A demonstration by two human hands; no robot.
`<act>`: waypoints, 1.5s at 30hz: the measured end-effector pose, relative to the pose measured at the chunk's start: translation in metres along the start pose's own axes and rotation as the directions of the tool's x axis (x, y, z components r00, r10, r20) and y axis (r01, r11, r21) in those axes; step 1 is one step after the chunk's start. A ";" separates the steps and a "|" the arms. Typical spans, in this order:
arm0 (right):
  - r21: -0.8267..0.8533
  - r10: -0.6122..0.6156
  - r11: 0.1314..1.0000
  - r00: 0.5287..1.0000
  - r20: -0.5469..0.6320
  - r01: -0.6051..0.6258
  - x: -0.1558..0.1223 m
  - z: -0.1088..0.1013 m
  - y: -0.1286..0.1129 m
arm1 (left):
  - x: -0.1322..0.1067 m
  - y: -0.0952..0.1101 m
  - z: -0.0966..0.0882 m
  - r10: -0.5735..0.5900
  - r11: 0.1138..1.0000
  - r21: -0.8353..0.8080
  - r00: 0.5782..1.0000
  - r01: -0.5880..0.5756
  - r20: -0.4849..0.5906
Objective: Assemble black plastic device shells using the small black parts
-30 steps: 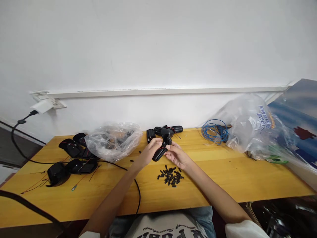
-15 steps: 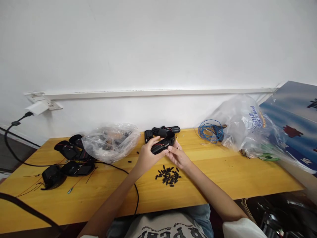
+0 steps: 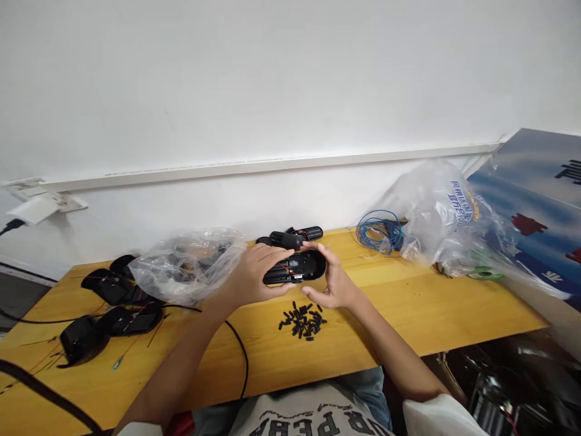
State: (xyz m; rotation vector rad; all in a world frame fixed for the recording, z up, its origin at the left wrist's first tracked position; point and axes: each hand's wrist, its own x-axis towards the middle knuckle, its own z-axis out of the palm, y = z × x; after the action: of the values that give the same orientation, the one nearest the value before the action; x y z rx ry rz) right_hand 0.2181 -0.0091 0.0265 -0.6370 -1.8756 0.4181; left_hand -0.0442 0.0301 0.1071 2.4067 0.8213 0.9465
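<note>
A black plastic housing (image 3: 303, 265) with a rounded end is held level above the table, its open side towards me. Inside it show a red wire and small electronic parts. My left hand (image 3: 251, 275) is wrapped round its left end, fingers along the top and thumb below. Around the rounded right end curves my right hand (image 3: 336, 280), with fingertips at the top edge and the thumb just under it. Below the hands lies a loose pile of small black pieces (image 3: 303, 321). More black housings (image 3: 308, 233) rest behind, partly hidden by the hands.
To the left are a clear plastic bag (image 3: 181, 266) and several black shells with wires (image 3: 129, 321). A black cable (image 3: 242, 351) crosses the wooden table (image 3: 385, 321). At right lie a blue wire coil (image 3: 379, 233), a white plastic bag (image 3: 436, 224) and a printed box (image 3: 535, 181).
The housing has turned so its open inside faces me. My right hand has shifted from its lower edge to round its right end. The view has tilted slightly.
</note>
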 end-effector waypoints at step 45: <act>0.706 0.842 0.297 0.525 0.124 -0.643 -0.020 0.088 -0.002 | -0.066 -0.066 0.066 0.184 0.886 0.447 0.978 -0.121 -0.102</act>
State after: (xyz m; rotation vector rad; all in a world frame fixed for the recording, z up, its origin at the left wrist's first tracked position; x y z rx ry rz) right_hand 0.1417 -0.0223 -0.0203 -0.9735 -0.8605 1.5118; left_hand -0.0606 0.0242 -0.0060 2.8528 0.9979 1.0991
